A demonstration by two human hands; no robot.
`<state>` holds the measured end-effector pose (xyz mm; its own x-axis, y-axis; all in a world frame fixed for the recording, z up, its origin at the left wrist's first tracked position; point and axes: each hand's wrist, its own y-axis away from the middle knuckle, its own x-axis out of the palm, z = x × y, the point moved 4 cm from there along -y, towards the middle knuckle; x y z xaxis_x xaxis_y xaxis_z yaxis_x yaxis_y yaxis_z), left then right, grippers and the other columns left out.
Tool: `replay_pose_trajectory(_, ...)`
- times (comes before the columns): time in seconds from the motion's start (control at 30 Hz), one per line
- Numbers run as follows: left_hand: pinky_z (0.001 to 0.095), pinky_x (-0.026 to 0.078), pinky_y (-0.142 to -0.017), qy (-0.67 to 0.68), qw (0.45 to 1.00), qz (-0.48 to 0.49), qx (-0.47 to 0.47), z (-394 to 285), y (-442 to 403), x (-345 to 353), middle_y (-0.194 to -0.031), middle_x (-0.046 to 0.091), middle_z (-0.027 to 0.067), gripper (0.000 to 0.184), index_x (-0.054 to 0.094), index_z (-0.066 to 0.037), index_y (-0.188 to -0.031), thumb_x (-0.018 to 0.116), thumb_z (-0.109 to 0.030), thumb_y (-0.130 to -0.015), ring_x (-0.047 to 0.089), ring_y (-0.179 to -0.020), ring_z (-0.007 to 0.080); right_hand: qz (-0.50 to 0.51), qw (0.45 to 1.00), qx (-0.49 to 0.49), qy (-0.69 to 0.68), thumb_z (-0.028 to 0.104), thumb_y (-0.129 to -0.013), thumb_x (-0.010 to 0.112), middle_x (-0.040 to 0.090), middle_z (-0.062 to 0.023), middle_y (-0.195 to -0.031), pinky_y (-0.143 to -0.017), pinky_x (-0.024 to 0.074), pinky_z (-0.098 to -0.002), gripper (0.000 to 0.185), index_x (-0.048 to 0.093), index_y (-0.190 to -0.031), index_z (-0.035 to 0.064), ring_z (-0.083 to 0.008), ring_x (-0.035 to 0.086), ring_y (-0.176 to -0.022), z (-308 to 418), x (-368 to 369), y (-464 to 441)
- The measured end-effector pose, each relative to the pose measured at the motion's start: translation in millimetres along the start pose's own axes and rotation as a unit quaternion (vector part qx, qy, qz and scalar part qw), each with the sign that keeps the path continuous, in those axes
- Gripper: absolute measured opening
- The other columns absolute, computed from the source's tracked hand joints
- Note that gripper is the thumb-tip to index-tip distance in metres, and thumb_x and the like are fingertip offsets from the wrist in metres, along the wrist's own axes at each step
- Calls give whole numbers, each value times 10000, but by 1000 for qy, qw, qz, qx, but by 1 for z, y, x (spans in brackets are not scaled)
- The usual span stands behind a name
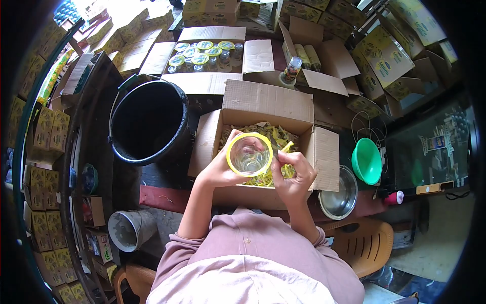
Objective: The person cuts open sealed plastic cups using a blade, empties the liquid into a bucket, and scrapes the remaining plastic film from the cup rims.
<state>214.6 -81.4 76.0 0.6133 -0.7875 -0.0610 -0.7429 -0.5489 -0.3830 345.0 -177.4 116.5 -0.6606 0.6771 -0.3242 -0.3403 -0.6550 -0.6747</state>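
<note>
My left hand (221, 164) is wrapped round a clear jar or cup (249, 158) with a yellow rim, its round end facing up at me. Close to its right side, my right hand (295, 175) pinches a thin dark tool, perhaps a blade (275, 144), and a yellow strip (287, 147) sticks up by the fingers. Both hands are over an open cardboard box (268, 101) holding many yellow strips or scraps (263, 179). What lies under the left palm is hidden.
A black bucket (147, 121) stands left of the box. Behind is a carton of yellow-lidded jars (202, 55). At right are a green bowl (366, 161), a metal bowl (339, 195) and a glass-topped surface (433, 147). A grey bucket (132, 229) is lower left.
</note>
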Motion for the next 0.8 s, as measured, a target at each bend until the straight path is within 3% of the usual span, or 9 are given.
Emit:
replay_pose_trajectory(0.23, 336, 340, -974, 157, 984, -81, 14, 10, 5, 12, -1138, 444, 105, 703, 287, -44, -1271, 669, -61, -681, 440, -1107, 204, -25, 999, 17, 31, -56, -669, 681, 615, -95, -711, -557, 490, -255, 169, 605, -806, 11, -154, 614, -606, 5, -1, 5)
replay_pose_trajectory(0.43, 355, 345, -943, 112, 987, -105, 52, 6, 5, 16, -1177, 413, 116, 680, 252, -86, -1314, 626, 3, -754, 427, -1124, 202, -36, 999, 2, 34, -40, -668, 684, 608, -87, -690, -552, 485, -254, 171, 606, -811, 11, -158, 605, -600, 8, -1, 10)
replay_pose_trajectory(0.53, 367, 343, -953, 47, 990, -130, 25, 9, 8, 16, -1215, 365, 125, 703, 205, -44, -1310, 639, -9, -759, 418, -1132, 220, -66, 997, 30, 0, -35, -663, 689, 607, -79, -684, -540, 477, -251, 181, 607, -817, 12, -156, 602, -597, 4, -1, 15)
replay_pose_trajectory(0.63, 350, 321, -956, -32, 987, -148, 48, 1, 9, 20, -1242, 346, 125, 720, 182, -122, -1357, 575, 62, -783, 394, -1156, 217, -70, 997, 32, -10, -32, -662, 691, 605, -77, -680, -529, 471, -251, 185, 608, -822, 10, -156, 601, -593, 6, -1, 15)
replay_pose_trajectory(0.8, 359, 305, -980, -146, 975, -154, 63, -9, 12, 28, -1274, 310, 144, 714, 181, -50, -1357, 594, 24, -780, 367, -1179, 245, -84, 996, 14, -6, -28, -662, 693, 599, -80, -674, -519, 469, -254, 188, 609, -827, 7, -154, 595, -579, 13, 4, 8)
